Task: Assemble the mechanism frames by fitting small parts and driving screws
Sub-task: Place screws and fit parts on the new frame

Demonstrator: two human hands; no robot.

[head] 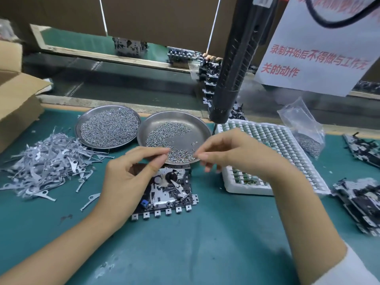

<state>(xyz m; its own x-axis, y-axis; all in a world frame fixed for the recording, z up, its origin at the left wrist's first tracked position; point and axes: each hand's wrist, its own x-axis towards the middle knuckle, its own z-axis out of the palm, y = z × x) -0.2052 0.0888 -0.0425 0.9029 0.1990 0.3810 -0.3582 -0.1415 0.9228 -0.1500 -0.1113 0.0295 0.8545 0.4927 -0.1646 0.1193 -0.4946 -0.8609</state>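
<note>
Two bare hands hover just above the black-and-silver metal mechanism frame [168,192] lying flat on the teal bench mat [205,243]. At its near-left side, the left hand [131,177] curls, thumb and forefinger pinched; at its right, the right hand [232,151] pinches likewise; what either holds is too small to tell. Just beyond the frame sits a round steel dish of small screws [174,136]. Far right of it hangs a white paper notice [316,58] in red: "录制开始后不得做与工作无关的动作".

Green-matted workbench [205,254] before a dark conveyor belt [123,83], brown cardboard partitions [160,19] and a white paper notice [316,58] behind.
</note>
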